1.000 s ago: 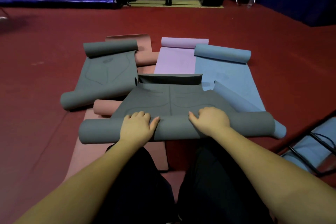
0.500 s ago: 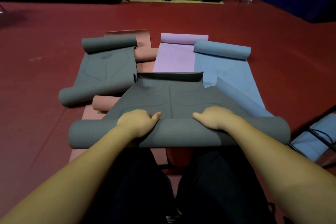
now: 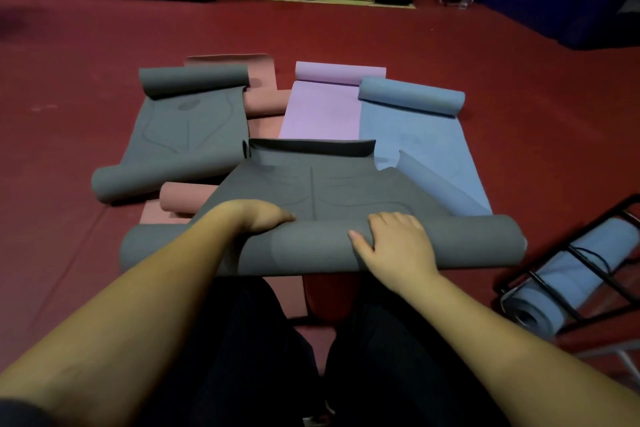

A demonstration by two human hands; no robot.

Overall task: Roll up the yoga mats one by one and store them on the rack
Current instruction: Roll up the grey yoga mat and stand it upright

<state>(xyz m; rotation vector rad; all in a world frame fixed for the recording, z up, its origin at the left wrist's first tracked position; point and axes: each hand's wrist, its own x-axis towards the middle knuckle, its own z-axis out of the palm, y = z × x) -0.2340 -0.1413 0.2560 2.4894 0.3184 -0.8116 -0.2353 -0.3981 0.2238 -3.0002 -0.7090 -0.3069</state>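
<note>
grey mat (image 3: 322, 246): soft, springy, wants to unroll | left hand (image 3: 263, 217) grips roll's far side, right hand (image 3: 394, 243) flat atop | hold mid-roll, both sides

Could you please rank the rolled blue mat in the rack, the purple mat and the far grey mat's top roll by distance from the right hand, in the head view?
From the right hand:
1. Rolled blue mat in the rack, lower right.
2. Purple mat, ahead, centre.
3. Far grey mat's top roll, ahead, far left.
</note>
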